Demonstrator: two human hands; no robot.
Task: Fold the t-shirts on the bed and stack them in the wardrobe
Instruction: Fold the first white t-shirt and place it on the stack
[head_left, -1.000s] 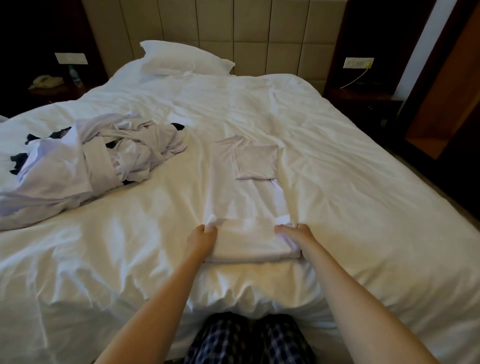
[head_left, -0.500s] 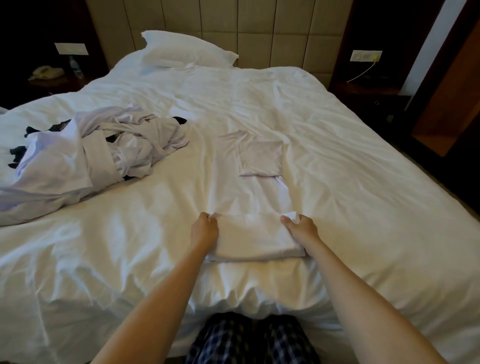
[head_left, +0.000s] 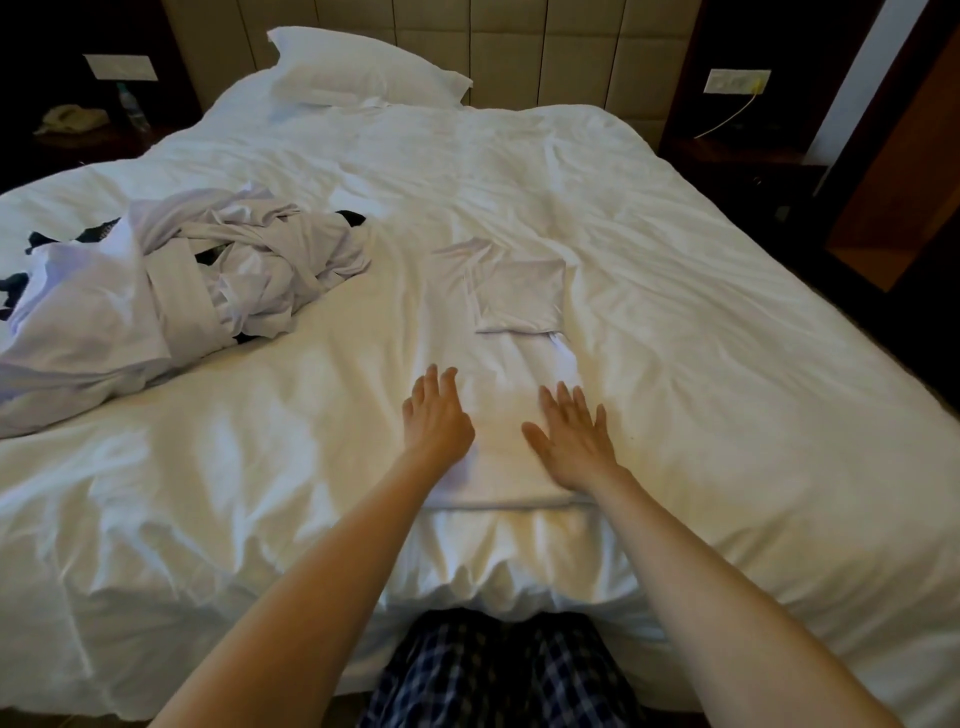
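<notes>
A white t-shirt (head_left: 501, 410) lies on the bed (head_left: 701, 364) in front of me, its near end folded over into a flat band and its collar end stretching away. My left hand (head_left: 435, 415) and my right hand (head_left: 571, 436) rest flat on that fold with straight fingers, holding nothing. Just beyond lies a small folded pale t-shirt (head_left: 522, 296). A heap of unfolded pale t-shirts (head_left: 171, 291) with some dark cloth in it sits at the left of the bed.
A pillow (head_left: 363, 73) lies at the headboard. A dark nightstand (head_left: 78, 130) with a phone and a bottle stands at the left. At the right are another nightstand (head_left: 743, 161) and a wooden wardrobe opening (head_left: 893, 208). My checked trousers touch the bed's near edge.
Both hands have let go of the fold's corners and slid forward, now lying flat with fingers spread on the shirt. The folded band looks flatter.
</notes>
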